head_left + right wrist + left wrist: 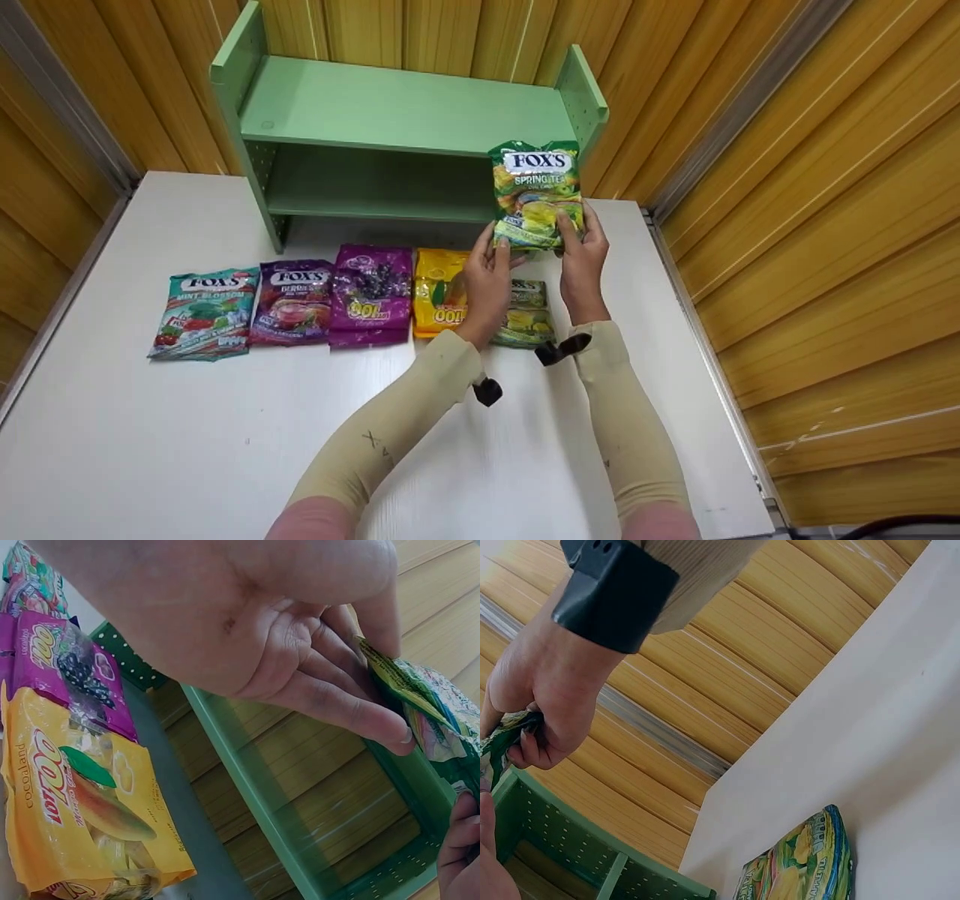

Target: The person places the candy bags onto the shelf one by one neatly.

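Observation:
Both hands hold a green Fox's Spring Tea candy bag [536, 195], label facing the head camera, in front of the shelf's right end. My left hand [489, 292] pinches its lower left corner, thumb in front. At the lower right edge, my right hand [585, 266] grips it, thumb pressed on the front. Below them lies another green and yellow candy bag [531, 319], partly covered by the left hand and wrist. A yellow mango candy bag [435, 292] lies just left, its right side hidden behind the left hand in the head view.
Further left on the white table [187, 427] lie a purple grape candy bag [371, 300], a Fox's Berries bag [292, 304] and a teal Fox's Mint Blossom bag [204, 315]. A green two-tier shelf [405, 105] stands behind, against the wood-look wall [442, 34].

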{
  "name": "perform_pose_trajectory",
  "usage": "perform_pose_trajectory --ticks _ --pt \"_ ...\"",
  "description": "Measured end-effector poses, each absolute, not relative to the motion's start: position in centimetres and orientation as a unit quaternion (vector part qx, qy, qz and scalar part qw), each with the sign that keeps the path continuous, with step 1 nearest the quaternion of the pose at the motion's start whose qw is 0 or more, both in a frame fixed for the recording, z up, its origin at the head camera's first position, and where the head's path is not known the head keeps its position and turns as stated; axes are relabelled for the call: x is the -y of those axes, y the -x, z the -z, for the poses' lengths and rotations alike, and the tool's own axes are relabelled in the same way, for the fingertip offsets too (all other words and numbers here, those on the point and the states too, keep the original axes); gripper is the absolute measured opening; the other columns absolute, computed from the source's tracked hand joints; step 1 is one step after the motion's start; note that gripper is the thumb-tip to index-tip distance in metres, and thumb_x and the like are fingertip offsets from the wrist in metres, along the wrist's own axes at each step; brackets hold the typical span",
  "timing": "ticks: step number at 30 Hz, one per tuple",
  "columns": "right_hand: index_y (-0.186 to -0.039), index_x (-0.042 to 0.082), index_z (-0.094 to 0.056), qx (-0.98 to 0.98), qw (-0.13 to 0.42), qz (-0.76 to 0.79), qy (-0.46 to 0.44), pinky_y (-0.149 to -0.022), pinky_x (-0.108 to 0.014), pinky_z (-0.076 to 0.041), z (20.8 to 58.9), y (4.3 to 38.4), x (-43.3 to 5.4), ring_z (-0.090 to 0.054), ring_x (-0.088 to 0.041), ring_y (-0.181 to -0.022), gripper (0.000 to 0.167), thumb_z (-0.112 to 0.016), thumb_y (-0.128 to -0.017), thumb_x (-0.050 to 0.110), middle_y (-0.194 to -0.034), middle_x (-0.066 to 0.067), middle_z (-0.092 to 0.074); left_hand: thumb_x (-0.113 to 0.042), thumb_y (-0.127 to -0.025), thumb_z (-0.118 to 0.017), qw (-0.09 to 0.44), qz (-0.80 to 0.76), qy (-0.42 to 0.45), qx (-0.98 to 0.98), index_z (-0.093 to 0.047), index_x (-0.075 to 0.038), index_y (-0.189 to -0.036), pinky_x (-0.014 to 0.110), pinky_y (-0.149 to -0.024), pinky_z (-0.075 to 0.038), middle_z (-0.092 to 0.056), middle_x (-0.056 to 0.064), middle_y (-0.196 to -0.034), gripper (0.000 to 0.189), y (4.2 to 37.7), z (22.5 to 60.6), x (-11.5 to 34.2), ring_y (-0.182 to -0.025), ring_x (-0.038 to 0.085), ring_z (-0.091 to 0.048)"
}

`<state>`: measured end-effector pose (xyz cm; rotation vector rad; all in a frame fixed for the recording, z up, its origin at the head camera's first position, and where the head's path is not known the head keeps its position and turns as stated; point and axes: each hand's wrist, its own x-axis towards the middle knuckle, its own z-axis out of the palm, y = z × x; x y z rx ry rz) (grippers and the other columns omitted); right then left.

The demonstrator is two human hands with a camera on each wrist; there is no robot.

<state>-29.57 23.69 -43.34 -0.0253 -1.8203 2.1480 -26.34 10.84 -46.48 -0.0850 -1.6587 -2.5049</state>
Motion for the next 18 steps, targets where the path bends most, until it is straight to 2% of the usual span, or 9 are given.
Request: perform_pose_trajectory --ticks 8,9,12,14,16,18 --pt "-0.148 0.016 -0.039 0.653 0.154 -0.741 0.019 -0.075 -0.022 -0.047 42.6 30.2 -23.3 -0.056 -0.012 -0.105 0.056 -0.058 -0.096 0.028 -0.142 -0.006 -0.049 -0.028 -0.103 -0.046 0.076 0.824 0.029 0.561 -0.035 -0.012 -0.15 0.028 -0.089 -0.056 -0.054 0.007 -0.141 0.051 27.2 46.1 -10.3 -0.105 0.019 -0.068" --pt "-0.148 0.015 -0.039 0.655 0.151 -0.74 0.021 -0.075 -0.023 -0.046 42.3 30.2 -23.2 -0.055 -0.014 -0.106 0.056 -0.058 -0.097 0.028 -0.143 -0.007 -0.049 -0.028 -0.103 -0.046 0.074 0.822 0.028 0.564 -0.035 -0.012 -0.15 0.028 -0.09 -0.056 -0.055 0.007 -0.14 0.051 27.4 46.0 -10.3 -0.104 0.02 -0.069" --pt "-0.149 0.013 -0.036 0.67 0.14 -0.728 0.025 -0.083 -0.022 -0.046 41.4 30.0 -23.0 -0.05 -0.016 -0.123 0.056 -0.057 -0.098 0.025 -0.152 -0.007 -0.04 -0.026 -0.103 -0.044 0.069 0.817 0.024 0.573 -0.034 -0.012 -0.15 0.03 -0.092 -0.055 -0.056 0.009 -0.138 0.05 27.7 45.8 -10.1 -0.1 0.023 -0.07" --pt "-0.15 0.012 -0.035 0.677 0.135 -0.723 0.028 -0.085 -0.023 -0.044 41.0 29.9 -22.9 -0.046 -0.018 -0.129 0.056 -0.055 -0.099 0.024 -0.155 -0.007 -0.036 -0.023 -0.104 -0.043 0.066 0.815 0.025 0.576 -0.034 -0.011 -0.15 0.034 -0.095 -0.054 -0.058 0.011 -0.136 0.049 27.9 45.6 -9.9 -0.098 0.025 -0.071" --pt "-0.15 0.012 -0.034 0.679 0.129 -0.722 0.029 -0.083 -0.023 -0.045 40.7 30.0 -22.8 -0.047 -0.017 -0.128 0.057 -0.055 -0.099 0.024 -0.155 -0.007 -0.036 -0.02 -0.104 -0.043 0.064 0.816 0.025 0.574 -0.033 -0.009 -0.15 0.038 -0.096 -0.054 -0.058 0.013 -0.134 0.049 28.1 45.4 -9.9 -0.096 0.025 -0.071" --pt "-0.15 0.012 -0.035 0.671 0.125 -0.73 0.029 -0.078 -0.023 -0.046 41.0 30.5 -23.0 -0.053 -0.016 -0.118 0.056 -0.055 -0.099 0.025 -0.151 -0.008 -0.041 -0.021 -0.104 -0.044 0.059 0.814 0.021 0.577 -0.033 -0.01 -0.15 0.037 -0.096 -0.054 -0.059 0.012 -0.133 0.049 28.3 45.3 -9.8 -0.095 0.023 -0.071"
